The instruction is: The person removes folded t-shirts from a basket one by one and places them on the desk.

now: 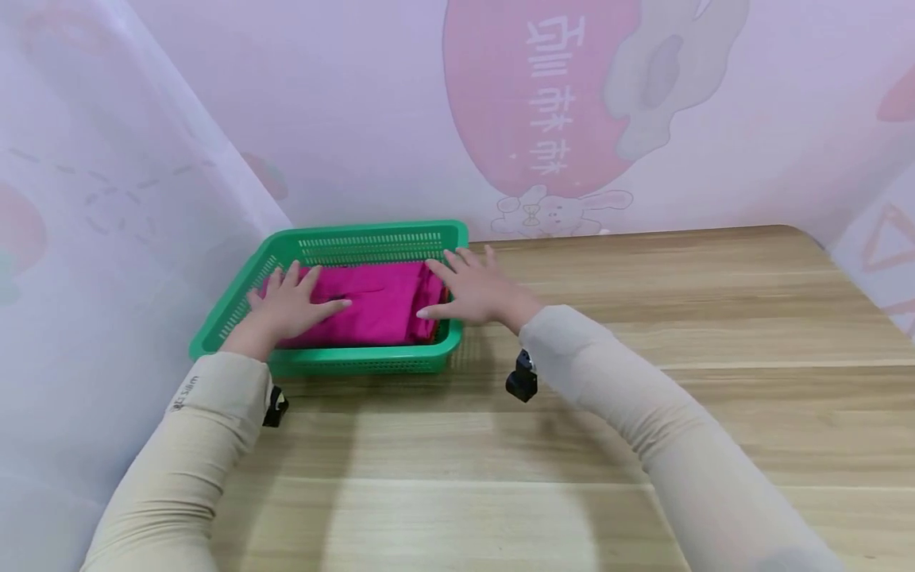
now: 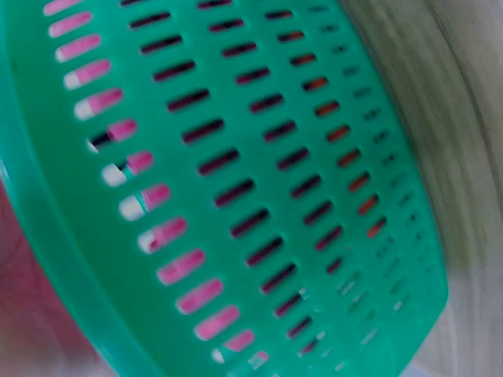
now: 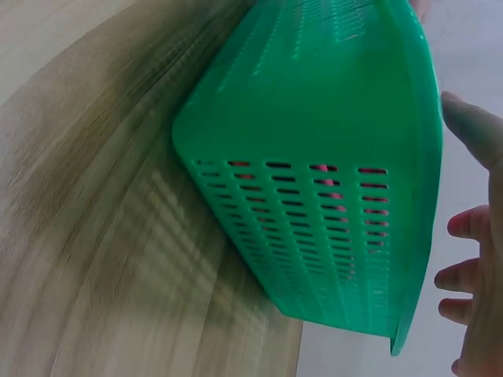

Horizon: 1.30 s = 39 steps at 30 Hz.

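Observation:
A green plastic basket [image 1: 336, 359] with slotted walls stands at the back left of the table. Folded magenta cloth [image 1: 382, 306] lies inside it, with a bit of orange showing at its right end. My left hand [image 1: 284, 308] is spread over the left part of the cloth, fingers apart. Over the basket's right rim my right hand [image 1: 477, 290] reaches with fingers spread. In the right wrist view that hand [image 3: 487, 251] is beside the rim, holding nothing. Through the slots of the basket wall [image 2: 118, 259], pink and some orange show in the left wrist view.
The wood-grain table [image 1: 679, 334] extends right and toward me from the basket. Behind it rises a pale printed backdrop [image 1: 357, 119], which also runs along the left side close to the basket. A small black camera [image 1: 523, 377] hangs under my right wrist.

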Tool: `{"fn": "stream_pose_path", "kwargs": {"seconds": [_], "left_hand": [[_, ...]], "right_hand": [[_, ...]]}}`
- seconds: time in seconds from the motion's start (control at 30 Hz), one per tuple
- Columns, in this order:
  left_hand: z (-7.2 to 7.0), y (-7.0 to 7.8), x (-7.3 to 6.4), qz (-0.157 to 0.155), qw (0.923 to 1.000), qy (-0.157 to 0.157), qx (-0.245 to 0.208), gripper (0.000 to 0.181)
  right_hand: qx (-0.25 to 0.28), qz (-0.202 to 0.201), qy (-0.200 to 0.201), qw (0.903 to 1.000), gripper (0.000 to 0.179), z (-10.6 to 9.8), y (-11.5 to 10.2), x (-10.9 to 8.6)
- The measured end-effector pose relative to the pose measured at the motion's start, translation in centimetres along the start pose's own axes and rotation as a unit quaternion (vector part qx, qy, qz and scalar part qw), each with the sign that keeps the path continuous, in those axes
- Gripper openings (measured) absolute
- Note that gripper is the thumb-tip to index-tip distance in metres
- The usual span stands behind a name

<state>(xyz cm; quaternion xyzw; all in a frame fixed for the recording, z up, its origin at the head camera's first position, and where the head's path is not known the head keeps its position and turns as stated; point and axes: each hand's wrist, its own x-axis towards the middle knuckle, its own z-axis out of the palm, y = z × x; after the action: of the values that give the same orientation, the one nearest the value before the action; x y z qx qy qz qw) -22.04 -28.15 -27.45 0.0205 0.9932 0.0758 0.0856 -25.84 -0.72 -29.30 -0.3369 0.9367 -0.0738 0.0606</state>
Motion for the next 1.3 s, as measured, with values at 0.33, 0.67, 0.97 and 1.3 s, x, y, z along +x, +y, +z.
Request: {"fn": "stream_pose_path", "kwargs": {"seconds": [0.33, 0.67, 0.97, 1.3], "left_hand": [[0.2, -2.2, 0.0, -0.013, 0.9994, 0.008, -0.031, 0.092], [0.6, -4.0, -0.3, -0.025, 0.9943, -0.015, -0.102, 0.092], [1.3, -5.8, 0.1, -0.012, 0.9881, -0.024, -0.151, 0.087], [1.1, -6.3, 0.0, -0.009, 0.9834, -0.039, -0.177, 0.085]], "right_hand": [[0.019, -0.009, 0.002, 0.9998, 0.083, 0.1, -1.7, 1.7], [0.071, -0.007, -0.042, 0.9966, 0.077, 0.9, -3.1, 3.3], [0.091, 0.018, -0.040, 0.9949, 0.073, 1.2, -4.0, 3.6], [0.224, 0.049, -0.014, 0.9733, 0.072, 1.2, -4.8, 3.7]]}}
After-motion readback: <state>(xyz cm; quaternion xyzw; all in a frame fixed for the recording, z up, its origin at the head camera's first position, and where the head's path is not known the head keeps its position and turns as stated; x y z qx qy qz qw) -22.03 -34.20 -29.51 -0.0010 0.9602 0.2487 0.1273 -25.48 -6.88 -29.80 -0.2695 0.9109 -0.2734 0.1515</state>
